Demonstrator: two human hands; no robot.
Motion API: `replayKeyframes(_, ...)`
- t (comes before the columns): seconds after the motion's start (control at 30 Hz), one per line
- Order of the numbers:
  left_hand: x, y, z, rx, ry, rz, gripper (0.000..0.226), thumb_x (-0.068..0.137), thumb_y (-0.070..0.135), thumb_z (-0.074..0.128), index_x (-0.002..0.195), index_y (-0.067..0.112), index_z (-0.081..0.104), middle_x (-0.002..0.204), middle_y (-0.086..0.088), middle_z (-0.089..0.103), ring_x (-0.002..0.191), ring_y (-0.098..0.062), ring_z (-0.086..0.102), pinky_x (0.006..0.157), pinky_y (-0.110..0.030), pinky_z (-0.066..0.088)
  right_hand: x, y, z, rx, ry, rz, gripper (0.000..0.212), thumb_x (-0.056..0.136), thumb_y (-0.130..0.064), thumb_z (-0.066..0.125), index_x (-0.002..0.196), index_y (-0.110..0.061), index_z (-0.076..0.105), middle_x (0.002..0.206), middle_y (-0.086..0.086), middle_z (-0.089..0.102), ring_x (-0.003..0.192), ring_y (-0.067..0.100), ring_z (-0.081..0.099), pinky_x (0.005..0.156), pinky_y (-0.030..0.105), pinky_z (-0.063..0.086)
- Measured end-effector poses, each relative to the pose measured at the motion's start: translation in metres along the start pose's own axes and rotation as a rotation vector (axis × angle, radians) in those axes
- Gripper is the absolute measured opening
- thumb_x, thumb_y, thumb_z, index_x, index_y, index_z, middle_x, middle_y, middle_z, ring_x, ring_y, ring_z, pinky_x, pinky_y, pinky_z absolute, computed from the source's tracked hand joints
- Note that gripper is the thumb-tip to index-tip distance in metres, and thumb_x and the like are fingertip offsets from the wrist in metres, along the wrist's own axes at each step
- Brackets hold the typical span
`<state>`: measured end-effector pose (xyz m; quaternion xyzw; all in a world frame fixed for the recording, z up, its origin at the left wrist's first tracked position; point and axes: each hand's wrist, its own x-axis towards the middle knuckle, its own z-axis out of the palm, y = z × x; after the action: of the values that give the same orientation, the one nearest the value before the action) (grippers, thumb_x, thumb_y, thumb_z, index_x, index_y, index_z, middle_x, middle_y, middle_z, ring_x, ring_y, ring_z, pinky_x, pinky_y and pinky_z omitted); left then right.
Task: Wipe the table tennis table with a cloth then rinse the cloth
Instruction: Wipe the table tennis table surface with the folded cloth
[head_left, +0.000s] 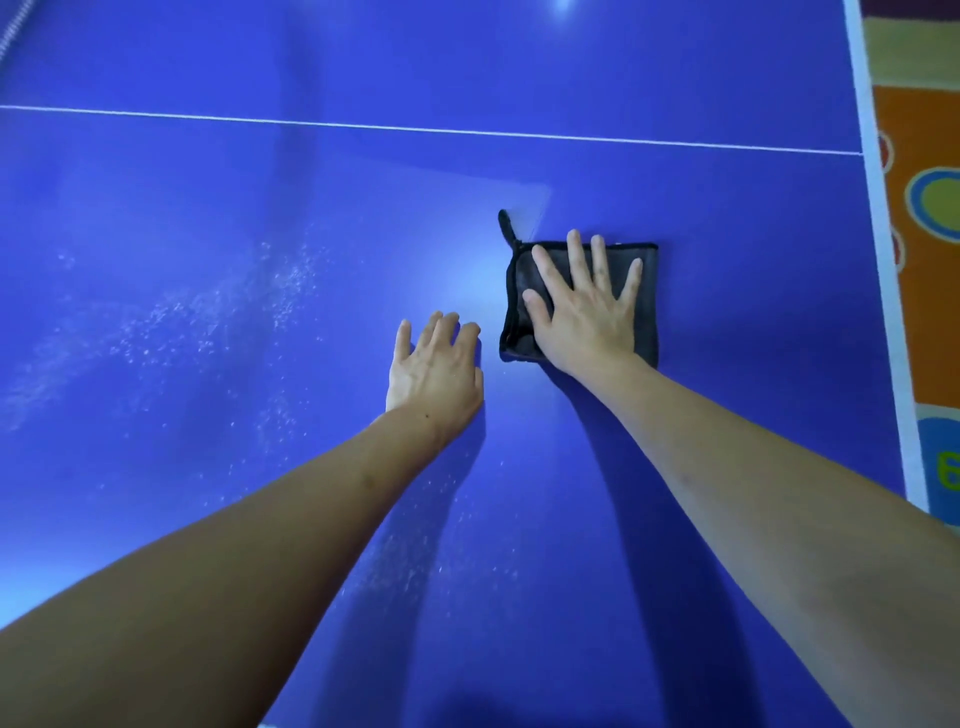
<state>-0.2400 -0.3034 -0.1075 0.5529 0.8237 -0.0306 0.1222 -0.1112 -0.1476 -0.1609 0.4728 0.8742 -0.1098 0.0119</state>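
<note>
**Surroundings: floor covering at right**

A patterned play mat (919, 218) lies on the floor beyond the right edge. Orange field with a blue-ringed green circle, tan and dark bands at top, and a light blue panel bearing a green figure lower down.

Cloth (647, 291) middle under the right hand (582, 317); mat (919, 260) cropped at right edge

One head-worn wide-angle view looks forward and steeply down, close over the blue bench (208, 312), both forearms reaching away from the lens; a strip of floor mat (924, 260) shows right.
</note>
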Motion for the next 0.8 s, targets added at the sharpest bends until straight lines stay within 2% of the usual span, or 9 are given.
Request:
replayKeyframes(0.17,-0.105,-0.03,0.024,-0.023,0.03,0.007,0.041,0.099,0.023,0.037,0.139,0.018,0.043,0.148,-0.002,0.037,0.146,-0.02,0.025,0.123,-0.046,0.015,-0.121,-0.044,0.024,-0.008,0.01,-0.009,0.062,0.107,-0.061,0.019,0.166,-0.042,0.014,0.177,0.002,0.001,0.163,0.029,-0.006,0.123,0.072,-0.002)
replayKeyframes(0.47,-0.283,-0.073,0.049,-0.04,0.03,0.012,0.042,0.101,0.025,0.037,0.142,0.018,0.043,0.154,-0.005,0.034,0.148,-0.022,0.022,0.122,-0.044,0.019,-0.331,-0.113,0.061,-0.051,-0.048,-0.018,0.063,0.107,-0.063,0.011,0.167,-0.043,0.007,0.177,-0.001,-0.008,0.161,0.026,-0.016,0.123,0.071,-0.005)
replayKeyframes(0.6,-0.334,-0.08,0.058,-0.044,0.009,-0.031,0.043,0.102,0.025,0.038,0.144,0.017,0.041,0.155,-0.006,0.033,0.15,-0.023,0.02,0.122,-0.044,0.02,-0.396,-0.131,0.073,-0.092,-0.085,-0.032,0.065,0.106,-0.063,0.009,0.167,-0.042,0.005,0.177,0.001,-0.008,0.162,0.028,-0.015,0.123,0.07,-0.004)
replayKeyframes(0.8,-0.376,-0.076,0.069,-0.047,-0.011,-0.085,0.042,0.102,0.028,0.04,0.143,0.018,0.042,0.154,-0.007,0.036,0.15,-0.024,0.022,0.12,-0.045,0.024,-0.447,-0.148,0.079,-0.084,-0.161,-0.051,0.064,0.107,-0.063,0.004,0.166,-0.042,-0.008,0.175,0.002,-0.02,0.159,0.028,-0.025,0.123,0.069,-0.011)
